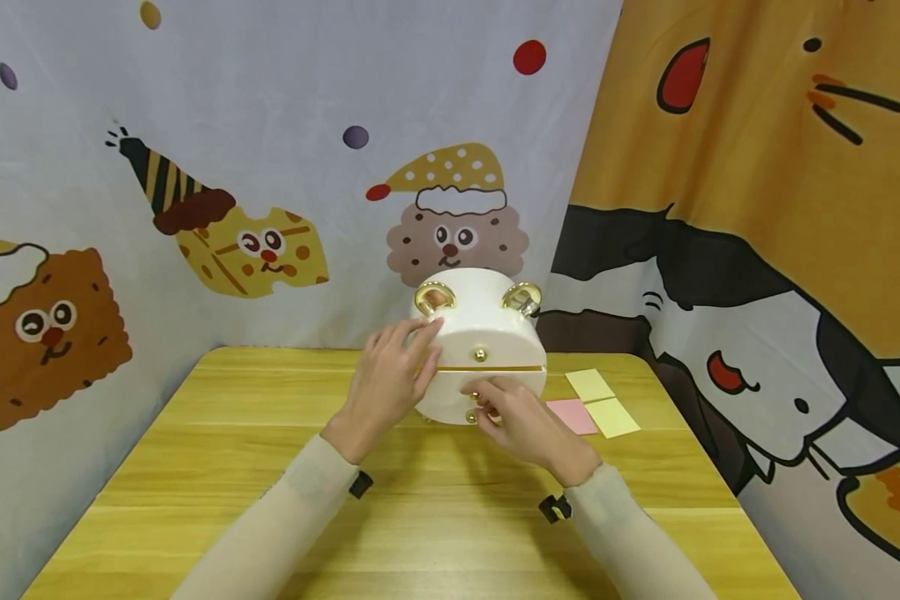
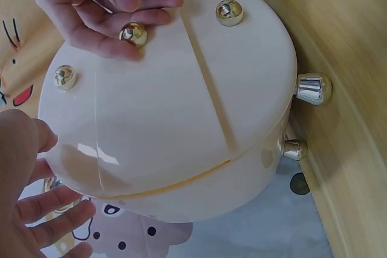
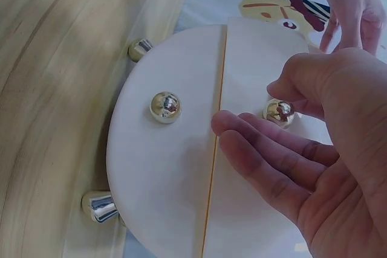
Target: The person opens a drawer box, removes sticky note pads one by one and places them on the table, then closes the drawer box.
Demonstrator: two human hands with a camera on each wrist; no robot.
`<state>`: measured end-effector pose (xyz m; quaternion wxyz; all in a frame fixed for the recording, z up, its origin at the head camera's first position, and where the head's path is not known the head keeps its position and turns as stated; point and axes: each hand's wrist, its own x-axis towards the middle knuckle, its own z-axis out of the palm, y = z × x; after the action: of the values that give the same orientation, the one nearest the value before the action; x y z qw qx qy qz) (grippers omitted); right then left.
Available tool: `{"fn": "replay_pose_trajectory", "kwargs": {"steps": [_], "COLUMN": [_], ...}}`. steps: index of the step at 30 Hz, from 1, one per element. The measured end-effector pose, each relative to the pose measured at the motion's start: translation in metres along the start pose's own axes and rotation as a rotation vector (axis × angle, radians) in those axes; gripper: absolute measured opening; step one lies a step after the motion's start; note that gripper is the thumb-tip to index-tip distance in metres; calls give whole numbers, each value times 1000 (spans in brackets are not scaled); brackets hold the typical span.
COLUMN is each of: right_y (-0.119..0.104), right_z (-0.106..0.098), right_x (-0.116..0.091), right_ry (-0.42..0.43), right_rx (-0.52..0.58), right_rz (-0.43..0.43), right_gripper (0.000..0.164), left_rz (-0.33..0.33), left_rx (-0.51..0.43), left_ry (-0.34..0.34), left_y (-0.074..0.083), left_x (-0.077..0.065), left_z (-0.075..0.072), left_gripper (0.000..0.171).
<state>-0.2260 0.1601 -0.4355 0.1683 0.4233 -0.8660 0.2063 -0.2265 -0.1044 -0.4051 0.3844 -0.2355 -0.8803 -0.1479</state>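
A white rounded drawer box with gold ring ears and gold ball knobs stands on the table. My right hand is at its front, thumb and index finger pinching the middle knob. The other fingers of that hand extend over the seam to the lower drawer front. In the left wrist view, a step shows along this seam, below the middle drawer front. My left hand touches the box's upper left side, fingers spread and fairly straight. The top knob and bottom knob are untouched.
Right of the box, two yellow sticky notes and a pink one lie on the wooden table. Short gold feet support the box. Behind it hangs a cartoon-printed curtain.
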Motion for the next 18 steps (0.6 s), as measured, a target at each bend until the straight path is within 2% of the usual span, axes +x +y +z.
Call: {"fn": "replay_pose_trajectory", "kwargs": {"steps": [18], "right_y": [7], "right_z": [3], "right_x": [7], "right_ry": [-20], "right_rx": [77], "right_rz": [70], "right_gripper": [33], "left_rz": [-5], "left_rx": [-2], "left_ry": [-22], "left_y": [1], "left_x": [0], "left_z": [0], "left_gripper": [48]}}
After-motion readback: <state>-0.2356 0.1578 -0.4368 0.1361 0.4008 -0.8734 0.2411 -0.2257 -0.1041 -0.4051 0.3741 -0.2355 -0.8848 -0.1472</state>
